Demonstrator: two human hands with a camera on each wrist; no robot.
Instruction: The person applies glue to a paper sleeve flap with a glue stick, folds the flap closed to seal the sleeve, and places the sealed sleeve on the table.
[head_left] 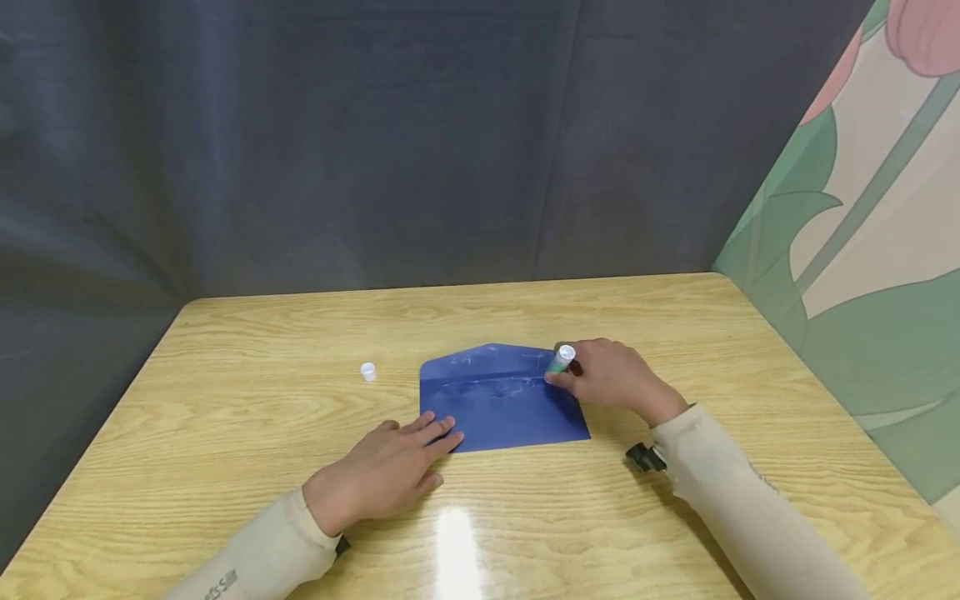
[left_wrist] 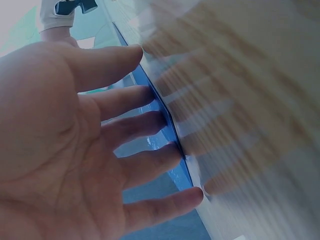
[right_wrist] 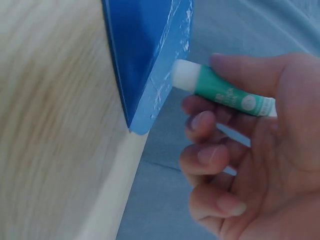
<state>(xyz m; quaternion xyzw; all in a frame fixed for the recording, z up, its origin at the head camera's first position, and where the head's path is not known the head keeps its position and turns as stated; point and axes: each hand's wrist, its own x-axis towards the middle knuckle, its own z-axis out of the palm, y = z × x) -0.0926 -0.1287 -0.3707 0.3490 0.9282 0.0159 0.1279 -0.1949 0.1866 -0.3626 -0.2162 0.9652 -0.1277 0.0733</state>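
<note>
A blue envelope (head_left: 510,417) lies on the table with its flap (head_left: 480,360) unfolded toward the back. Whitish glue smears mark the flap and the area along its fold. My right hand (head_left: 611,375) pinches a green and white glue stick (right_wrist: 227,92) between thumb and fingers, its white end right at the flap in the right wrist view. With fingers spread and straight, my left hand (head_left: 390,467) rests on the envelope's near left corner. The left wrist view shows the fingertips (left_wrist: 172,152) along the envelope's edge.
A small white cap (head_left: 367,371) stands on the wooden table (head_left: 285,333), left of the envelope. Dark cloth (head_left: 450,150) hangs behind the table and along its left side. A wall with painted flowers (head_left: 885,292) borders the right side.
</note>
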